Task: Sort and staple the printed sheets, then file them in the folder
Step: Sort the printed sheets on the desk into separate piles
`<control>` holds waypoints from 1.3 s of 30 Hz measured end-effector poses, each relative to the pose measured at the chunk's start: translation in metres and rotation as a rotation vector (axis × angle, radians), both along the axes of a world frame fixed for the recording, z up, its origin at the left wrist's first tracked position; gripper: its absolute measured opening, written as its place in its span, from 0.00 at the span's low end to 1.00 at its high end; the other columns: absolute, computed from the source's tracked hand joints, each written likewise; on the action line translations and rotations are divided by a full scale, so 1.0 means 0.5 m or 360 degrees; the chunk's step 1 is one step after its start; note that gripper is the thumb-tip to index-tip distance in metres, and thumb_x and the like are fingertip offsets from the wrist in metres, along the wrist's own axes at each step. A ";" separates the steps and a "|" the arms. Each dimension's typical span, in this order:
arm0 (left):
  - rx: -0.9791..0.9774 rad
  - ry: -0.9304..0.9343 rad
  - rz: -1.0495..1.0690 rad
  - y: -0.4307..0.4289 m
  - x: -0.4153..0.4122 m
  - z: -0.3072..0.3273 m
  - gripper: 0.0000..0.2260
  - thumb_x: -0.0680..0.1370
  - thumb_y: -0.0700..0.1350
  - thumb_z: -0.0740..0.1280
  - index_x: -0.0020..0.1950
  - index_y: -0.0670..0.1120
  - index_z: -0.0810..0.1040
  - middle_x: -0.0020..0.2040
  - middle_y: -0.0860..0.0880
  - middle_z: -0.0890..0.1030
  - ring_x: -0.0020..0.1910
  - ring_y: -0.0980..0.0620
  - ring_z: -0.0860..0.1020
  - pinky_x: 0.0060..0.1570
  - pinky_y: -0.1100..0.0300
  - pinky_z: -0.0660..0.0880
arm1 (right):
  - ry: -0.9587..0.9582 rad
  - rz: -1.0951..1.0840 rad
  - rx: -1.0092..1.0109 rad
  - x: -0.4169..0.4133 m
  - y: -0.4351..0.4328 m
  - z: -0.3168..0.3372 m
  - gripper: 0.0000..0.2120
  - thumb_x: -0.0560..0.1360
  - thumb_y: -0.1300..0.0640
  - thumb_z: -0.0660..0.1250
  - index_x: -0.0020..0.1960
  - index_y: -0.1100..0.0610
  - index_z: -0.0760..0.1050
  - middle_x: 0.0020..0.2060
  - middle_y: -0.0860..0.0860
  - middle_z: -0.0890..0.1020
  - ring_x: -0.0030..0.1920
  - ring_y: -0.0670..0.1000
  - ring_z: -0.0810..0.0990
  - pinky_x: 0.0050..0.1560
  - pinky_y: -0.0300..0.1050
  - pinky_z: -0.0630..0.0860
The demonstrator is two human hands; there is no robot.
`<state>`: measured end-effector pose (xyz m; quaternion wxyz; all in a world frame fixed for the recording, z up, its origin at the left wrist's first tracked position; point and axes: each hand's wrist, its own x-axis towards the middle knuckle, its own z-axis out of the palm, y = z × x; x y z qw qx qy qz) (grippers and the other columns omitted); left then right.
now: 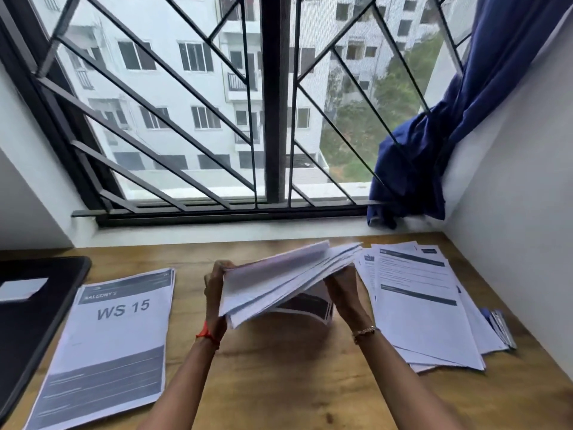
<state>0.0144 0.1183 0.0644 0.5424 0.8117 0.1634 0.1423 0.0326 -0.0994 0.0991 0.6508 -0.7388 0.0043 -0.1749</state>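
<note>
Both of my hands hold a thick bundle of printed sheets (279, 283) raised above the middle of the wooden desk (279, 383). My left hand (215, 290) grips the bundle's left edge, and my right hand (344, 293) holds its right side from underneath. The pages fan out and tilt upward to the right. Flat on the desk at the left lies a sheet set headed "WS 15" (114, 342). A loose, spread pile of printed sheets (424, 302) covers the desk at the right. A black folder (28, 308) with a white label sits at the far left.
A blue and silver object, perhaps a stapler (500, 327), peeks out from under the right pile's edge. Behind the desk is a barred window (273, 119), with a blue curtain (434, 144) bunched at its right. A white wall (527, 228) bounds the desk on the right.
</note>
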 end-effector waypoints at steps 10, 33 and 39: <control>-0.0007 -0.0455 -0.0532 -0.025 0.038 0.085 0.11 0.80 0.40 0.60 0.60 0.48 0.61 0.51 0.50 0.77 0.45 0.54 0.80 0.38 0.63 0.80 | 0.0092 0.0016 0.0289 0.009 0.002 0.033 0.06 0.69 0.63 0.73 0.44 0.57 0.78 0.40 0.53 0.82 0.40 0.51 0.81 0.37 0.40 0.79; -0.0715 -0.0115 -0.0461 -0.060 -0.003 -0.016 0.06 0.75 0.41 0.67 0.51 0.44 0.78 0.48 0.44 0.81 0.51 0.42 0.79 0.51 0.45 0.78 | 0.0071 -0.0006 0.0245 -0.035 0.010 -0.062 0.10 0.67 0.65 0.75 0.43 0.51 0.80 0.41 0.55 0.84 0.45 0.56 0.82 0.45 0.56 0.81; -0.0817 -0.0171 -0.0485 -0.055 0.004 0.003 0.07 0.75 0.37 0.67 0.52 0.42 0.78 0.48 0.45 0.82 0.46 0.48 0.80 0.41 0.62 0.80 | 0.0006 0.0070 0.0401 -0.036 0.005 -0.032 0.13 0.66 0.69 0.73 0.40 0.51 0.81 0.35 0.45 0.84 0.40 0.46 0.80 0.40 0.44 0.80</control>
